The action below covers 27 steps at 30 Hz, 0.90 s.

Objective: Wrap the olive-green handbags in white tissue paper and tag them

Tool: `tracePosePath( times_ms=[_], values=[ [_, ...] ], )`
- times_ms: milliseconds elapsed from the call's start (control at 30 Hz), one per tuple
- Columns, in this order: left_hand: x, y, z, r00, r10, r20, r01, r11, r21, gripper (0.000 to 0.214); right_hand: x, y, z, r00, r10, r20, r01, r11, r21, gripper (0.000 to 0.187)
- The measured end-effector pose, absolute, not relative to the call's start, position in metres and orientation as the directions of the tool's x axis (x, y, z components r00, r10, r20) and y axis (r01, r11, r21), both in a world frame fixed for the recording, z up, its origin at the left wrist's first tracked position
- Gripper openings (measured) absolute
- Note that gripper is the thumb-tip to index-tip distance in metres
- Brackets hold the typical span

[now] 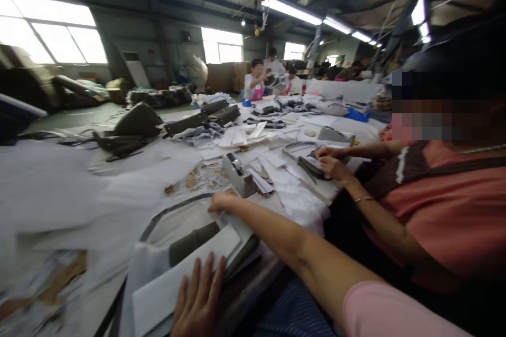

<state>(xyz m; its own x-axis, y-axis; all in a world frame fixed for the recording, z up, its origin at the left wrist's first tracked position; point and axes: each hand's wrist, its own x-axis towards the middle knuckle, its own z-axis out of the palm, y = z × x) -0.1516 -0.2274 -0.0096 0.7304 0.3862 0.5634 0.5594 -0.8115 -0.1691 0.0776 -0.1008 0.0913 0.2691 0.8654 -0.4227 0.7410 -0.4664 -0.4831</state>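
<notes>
Head view | worktable point(130, 179) strewn with white pieces | white sheet point(174, 284) at the near edge | left hand point(197, 300) flat on it, fingers apart | right hand point(223, 202) further out, fingers bent together, grip unclear | tape dispenser point(239, 174) just beyond

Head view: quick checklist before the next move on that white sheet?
1. Left hand flat on white paper sheet: ok.
2. Right hand holding anything: cannot tell.
3. Olive-grey fabric strip lying flat: cannot tell, partly covered.
4. Grey tape dispenser apart from right hand: ok.
5. Co-worker's hands clear of the sheet: ok.
</notes>
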Motion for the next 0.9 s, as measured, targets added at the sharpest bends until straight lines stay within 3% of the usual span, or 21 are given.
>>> tracePosePath(
  times_ms=[200, 267, 400, 533, 633, 733, 800, 900],
  values=[
    [-0.145, -0.235, 0.005, 0.712, 0.434, 0.552, 0.635, -0.733, -0.242, 0.056, 0.099, -0.100, 0.070, 0.145, 0.912, -0.384, 0.428, -0.408, -0.807, 0.028],
    [-0.144, -0.237, 0.005, 0.708, 0.456, 0.540, 0.648, -0.723, -0.238, 0.055, 0.106, -0.104, 0.071, 0.144, 0.933, -0.329, 0.287, -0.358, -0.888, 0.042],
    [-0.143, -0.238, 0.005, 0.707, 0.455, 0.541, 0.650, -0.719, -0.245, 0.054, 0.113, -0.113, 0.083, 0.131, 0.965, -0.228, 0.053, -0.236, -0.970, 0.079],
    [-0.142, -0.232, 0.006, 0.705, 0.403, 0.584, 0.634, -0.728, -0.262, 0.052, 0.117, -0.123, 0.096, 0.103, 0.987, -0.125, -0.075, -0.118, -0.990, 0.090],
    [-0.141, -0.229, 0.008, 0.694, 0.383, 0.609, 0.629, -0.735, -0.254, 0.050, 0.121, -0.136, 0.104, 0.095, 0.995, -0.038, -0.099, -0.029, -0.995, 0.083],
    [-0.141, -0.228, 0.011, 0.693, 0.382, 0.612, 0.625, -0.742, -0.244, 0.050, 0.120, -0.159, 0.108, 0.082, 0.996, 0.033, -0.080, 0.040, -0.996, 0.050],
    [-0.141, -0.228, 0.013, 0.690, 0.390, 0.610, 0.629, -0.740, -0.239, 0.050, 0.116, -0.180, 0.107, 0.046, 0.993, 0.110, 0.021, 0.109, -0.994, 0.025],
    [-0.140, -0.228, 0.014, 0.689, 0.405, 0.601, 0.636, -0.735, -0.235, 0.049, 0.111, -0.217, 0.099, -0.047, 0.958, 0.282, 0.298, 0.283, -0.912, 0.011]
  ],
)
